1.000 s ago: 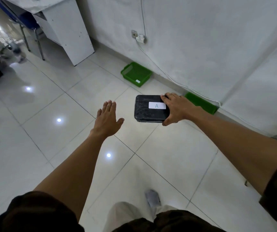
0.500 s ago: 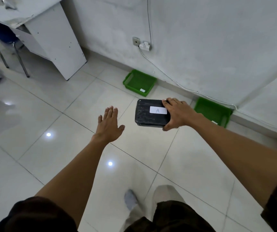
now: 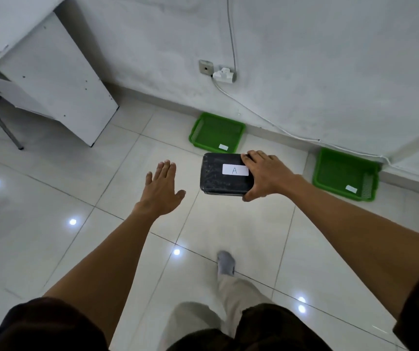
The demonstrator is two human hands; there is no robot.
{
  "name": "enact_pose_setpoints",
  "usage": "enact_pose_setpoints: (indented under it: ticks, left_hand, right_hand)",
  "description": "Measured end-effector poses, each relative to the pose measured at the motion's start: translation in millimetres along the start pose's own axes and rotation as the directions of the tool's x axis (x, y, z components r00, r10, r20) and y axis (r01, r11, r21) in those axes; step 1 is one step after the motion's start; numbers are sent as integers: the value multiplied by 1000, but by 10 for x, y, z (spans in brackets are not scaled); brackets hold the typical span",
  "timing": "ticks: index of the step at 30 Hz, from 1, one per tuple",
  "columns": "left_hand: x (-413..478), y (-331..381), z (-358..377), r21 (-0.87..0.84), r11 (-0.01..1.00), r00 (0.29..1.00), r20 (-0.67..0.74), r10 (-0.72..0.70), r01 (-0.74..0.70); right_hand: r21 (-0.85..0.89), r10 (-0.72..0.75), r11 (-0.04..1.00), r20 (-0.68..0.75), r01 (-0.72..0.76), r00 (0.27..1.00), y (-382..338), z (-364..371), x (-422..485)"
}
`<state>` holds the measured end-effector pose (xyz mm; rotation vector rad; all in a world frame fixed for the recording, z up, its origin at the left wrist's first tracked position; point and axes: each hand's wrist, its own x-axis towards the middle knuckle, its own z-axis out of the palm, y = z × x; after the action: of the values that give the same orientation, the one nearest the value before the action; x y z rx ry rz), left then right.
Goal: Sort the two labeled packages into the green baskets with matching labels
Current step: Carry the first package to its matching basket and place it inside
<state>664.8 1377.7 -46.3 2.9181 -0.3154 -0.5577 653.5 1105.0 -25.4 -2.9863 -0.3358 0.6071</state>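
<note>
1. Holding the package by its right end, the right hand is closed around it, fingers over the far edge and thumb under the near one, and carries it in the air above the floor.
2. The package is a dark block with a white "A" label facing up; its long axis runs left to right across the view.
3. The left hand is open and flat, fingers together, empty, just left of the package and not touching it.
4. Two green baskets sit against the wall. The left basket lies straight ahead, just beyond the package's far edge; the right basket lies off to the right of the right hand, well apart from the left one.
5. Each basket has a small white tag on its near rim, but the letters are too small to read, so I cannot tell which one is "A".
6. The right hand is nearer to both baskets and already has the load, so the drop most likely falls to it alone; the choice is ahead or sideways to the right.
7. The second package is not in view.
</note>
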Motion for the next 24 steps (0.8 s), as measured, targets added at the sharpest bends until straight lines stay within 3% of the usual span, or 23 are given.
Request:
enact_pose_setpoints:
  ticks: [4, 12, 15, 24]
  left_hand:
    - [673, -301, -224, -41, 999, 1000, -8, -8, 8]
    - [2005, -803, -399, -1, 989, 981, 132, 145, -146]
    - [2596, -989, -357, 13, 975, 958, 186, 217, -223]
    - [3978, -1333, 13, 49, 946, 916, 270, 297, -321]
  right_hand:
    - [18, 17, 1000, 8, -17, 1000, -59, -105, 608]
    - [57, 144, 987, 70, -148, 987, -180, -162, 1679]
    - [103, 227, 966, 101, -237, 969, -221, -110, 2097]
    - [115, 293, 944, 143, -310, 945, 61, 301, 3325]
